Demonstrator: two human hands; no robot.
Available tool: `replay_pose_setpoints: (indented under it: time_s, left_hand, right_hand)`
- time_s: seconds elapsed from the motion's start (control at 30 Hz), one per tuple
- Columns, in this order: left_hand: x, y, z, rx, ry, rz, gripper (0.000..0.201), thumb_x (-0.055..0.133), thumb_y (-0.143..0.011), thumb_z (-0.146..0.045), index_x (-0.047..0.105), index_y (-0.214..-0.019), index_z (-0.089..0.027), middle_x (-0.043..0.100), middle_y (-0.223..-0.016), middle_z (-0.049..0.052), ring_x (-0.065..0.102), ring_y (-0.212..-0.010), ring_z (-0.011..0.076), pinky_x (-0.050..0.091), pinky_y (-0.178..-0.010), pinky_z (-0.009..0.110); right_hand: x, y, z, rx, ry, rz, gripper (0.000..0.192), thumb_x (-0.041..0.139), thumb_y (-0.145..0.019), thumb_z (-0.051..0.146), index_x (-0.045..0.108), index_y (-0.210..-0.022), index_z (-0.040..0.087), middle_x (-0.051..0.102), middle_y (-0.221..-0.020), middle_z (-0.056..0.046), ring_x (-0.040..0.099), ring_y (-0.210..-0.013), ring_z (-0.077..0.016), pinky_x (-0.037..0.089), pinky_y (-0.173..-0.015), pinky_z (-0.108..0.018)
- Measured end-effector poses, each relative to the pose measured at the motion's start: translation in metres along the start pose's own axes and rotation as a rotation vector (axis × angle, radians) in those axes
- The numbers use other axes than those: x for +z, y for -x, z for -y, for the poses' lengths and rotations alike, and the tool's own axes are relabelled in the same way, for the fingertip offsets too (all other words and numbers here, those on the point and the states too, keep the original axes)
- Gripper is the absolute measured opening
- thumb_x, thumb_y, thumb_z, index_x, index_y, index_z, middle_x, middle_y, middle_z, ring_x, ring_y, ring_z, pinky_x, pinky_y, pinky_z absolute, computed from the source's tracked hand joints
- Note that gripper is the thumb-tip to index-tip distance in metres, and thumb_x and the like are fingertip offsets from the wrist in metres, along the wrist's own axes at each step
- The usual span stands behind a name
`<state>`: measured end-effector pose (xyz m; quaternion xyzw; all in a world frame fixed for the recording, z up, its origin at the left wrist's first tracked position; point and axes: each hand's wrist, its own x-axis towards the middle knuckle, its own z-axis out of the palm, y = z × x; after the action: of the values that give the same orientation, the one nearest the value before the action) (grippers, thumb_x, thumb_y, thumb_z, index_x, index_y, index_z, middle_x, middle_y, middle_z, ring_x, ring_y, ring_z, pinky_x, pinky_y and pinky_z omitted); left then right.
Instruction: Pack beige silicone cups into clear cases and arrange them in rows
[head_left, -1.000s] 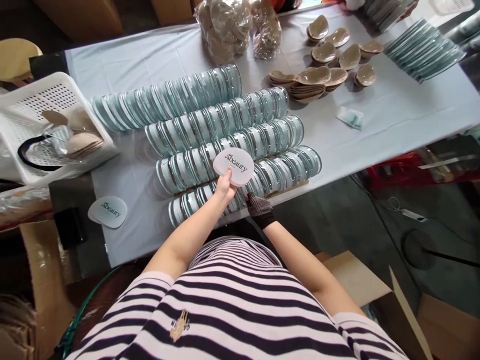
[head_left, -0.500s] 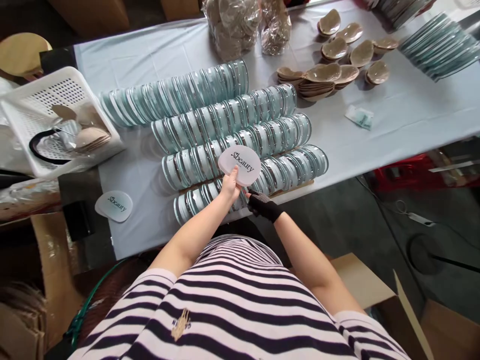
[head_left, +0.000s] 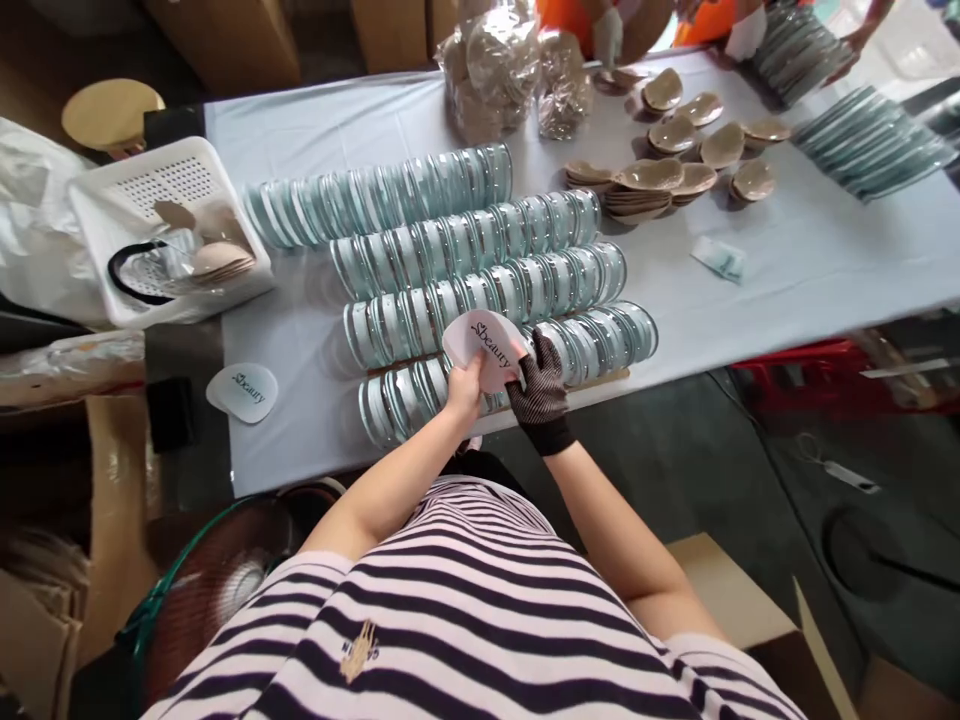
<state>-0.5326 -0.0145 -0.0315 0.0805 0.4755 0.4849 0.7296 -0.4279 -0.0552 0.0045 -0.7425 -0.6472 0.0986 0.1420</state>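
Note:
In my bare left hand (head_left: pixel 466 388) I hold a white rounded card (head_left: pixel 466 338) printed "Sbeauty", with the thumb on its front. My right hand (head_left: pixel 541 390), in a dark fingerless glove, closes on the card's right edge. The card is tilted and stands over the front row of clear round plastic cases (head_left: pixel 600 338). More rows of cases (head_left: pixel 465 245) lie on their sides behind it. Another printed card (head_left: pixel 244 391) lies near the table's left front corner.
A white perforated basket (head_left: pixel 169 180) holding beige cups stands at the left. Beige shell-shaped cups (head_left: pixel 649 175) lie in stacks at the back, near bagged cups (head_left: pixel 491 70). A small packet (head_left: pixel 718 259) rests on the table. Other people's hands (head_left: pixel 609 38) work at the far edge.
My right hand has risen from below the card and now grips its right edge. The card has turned and tilted. The view has shifted, and co-workers show at the far edge.

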Motion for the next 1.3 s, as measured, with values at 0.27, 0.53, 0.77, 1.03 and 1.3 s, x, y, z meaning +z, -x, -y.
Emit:
replay_pose_setpoints:
  time_s: [0.27,0.53,0.77,1.03,1.3]
  left_hand:
    - [-0.014,-0.003,-0.021,0.036,0.087,-0.136,0.028,0.070,-0.086,-0.025,0.067,-0.113,-0.016,0.074,-0.110,0.010,0.068,-0.108,0.0233,0.054,-0.097,0.040]
    - [-0.028,-0.036,-0.054,0.019,0.185,-0.223,0.035,0.069,-0.087,-0.023,0.065,-0.122,-0.020,0.070,-0.122,0.009,0.068,-0.110,0.0207,0.054,-0.099,0.039]
    - [-0.033,-0.037,-0.053,-0.036,0.146,-0.194,0.030,0.070,-0.086,-0.019,0.068,-0.116,-0.018,0.073,-0.115,0.009,0.070,-0.107,0.0213,0.056,-0.096,0.039]
    - [-0.036,-0.040,-0.057,-0.109,0.108,-0.115,0.023,0.065,-0.090,-0.020,0.068,-0.112,-0.017,0.073,-0.115,0.009,0.069,-0.109,0.0208,0.056,-0.097,0.038]
    - [-0.037,-0.040,-0.060,-0.157,0.136,-0.113,0.038,0.071,-0.086,-0.022,0.065,-0.123,-0.019,0.071,-0.122,0.009,0.066,-0.115,0.0221,0.057,-0.096,0.036]
  right_hand:
    - [0.000,0.014,-0.020,0.275,-0.132,-0.027,0.056,0.021,-0.099,0.034,0.061,-0.130,0.010,0.069,-0.113,-0.019,0.063,-0.104,-0.0273,0.050,-0.090,-0.037]
    - [0.014,0.104,-0.017,-0.049,0.042,0.333,0.049,0.033,-0.096,0.032,0.061,-0.135,0.023,0.073,-0.109,-0.011,0.067,-0.093,-0.0239,0.048,-0.081,-0.029]
    - [0.007,0.092,0.006,0.040,0.172,0.274,0.047,0.035,-0.096,0.033,0.063,-0.132,0.021,0.073,-0.102,-0.012,0.065,-0.088,-0.0243,0.043,-0.077,-0.030]
    - [0.039,0.045,0.031,0.173,0.198,0.417,0.042,0.035,-0.100,0.038,0.057,-0.129,0.017,0.073,-0.102,-0.012,0.067,-0.090,-0.0235,0.040,-0.072,-0.028]
    - [0.049,0.035,0.036,0.293,0.201,0.432,0.038,0.030,-0.102,0.035,0.057,-0.121,0.017,0.072,-0.104,-0.012,0.068,-0.087,-0.0203,0.039,-0.067,-0.026]
